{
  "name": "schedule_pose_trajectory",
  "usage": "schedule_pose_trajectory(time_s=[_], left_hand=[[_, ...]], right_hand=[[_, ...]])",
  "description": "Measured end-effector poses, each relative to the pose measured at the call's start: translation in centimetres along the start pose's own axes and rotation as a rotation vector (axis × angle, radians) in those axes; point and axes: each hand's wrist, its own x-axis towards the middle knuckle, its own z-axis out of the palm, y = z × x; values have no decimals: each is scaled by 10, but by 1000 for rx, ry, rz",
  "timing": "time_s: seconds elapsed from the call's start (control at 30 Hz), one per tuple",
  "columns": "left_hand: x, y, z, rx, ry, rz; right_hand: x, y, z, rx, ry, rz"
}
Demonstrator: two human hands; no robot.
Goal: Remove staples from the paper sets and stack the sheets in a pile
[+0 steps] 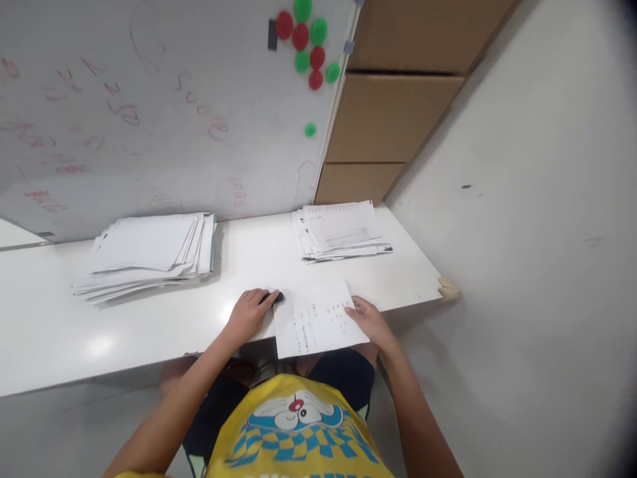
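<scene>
A white sheet of paper with rows of dark writing lies at the front edge of the desk, its lower part sticking out over my lap. My right hand grips the sheet's right edge, thumb on top. On the desk at the sheet's left edge, my left hand is closed over a small black object. Fingers cover most of that object, and its exact kind does not show; its tip touches or overlaps the paper's upper left corner.
A thick paper stack stands on the white desk to the left, a smaller stack at the back right. Behind rises a whiteboard with red writing and round magnets. Brown boxes and a wall are on the right.
</scene>
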Motion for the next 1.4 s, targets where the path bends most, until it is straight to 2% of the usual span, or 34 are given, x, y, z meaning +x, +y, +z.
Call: schedule_pose_trajectory(time_s=[0.1,0.17,0.27,0.33,0.4,0.5,0.6,0.7,0.8,0.93,1.0,1.1,1.17,1.4], left_hand=[[-3,-3,2,-12,73,-14],[-4,-4,3,0,92,-11],[-3,-3,1,-2,112,-7],[-3,-1,0,-23,124,-13],[-4,0,0,-30,120,-19],[-5,2,-1,-10,101,-26],[-7,4,-2,3,100,-54],[-8,6,-4,22,107,-64],[-8,7,-5,56,100,-64],[-10,7,-3,42,92,-74],[-11,8,-2,22,94,-77],[-11,9,0,12,97,-95],[-12,9,1,14,96,-98],[-14,9,1,20,102,-93]], right_hand=[[-1,-6,-7,-24,-48,-9],[2,-12,-23,-55,-35,-16],[19,-27,-61,-116,191,-55],[44,-41,-86,-157,347,-122],[78,-58,-102,-236,387,-203],[133,-83,-107,-371,399,-244],[172,-100,-97,-431,411,-234],[180,-99,-74,-496,582,-257],[155,-75,-32,-515,783,-282],[108,-28,35,-526,866,-315],[95,-12,55,-561,792,-350],[96,-5,65,-687,617,-324],[103,-8,65,-746,570,-269],[129,-22,70,-735,702,-174]])
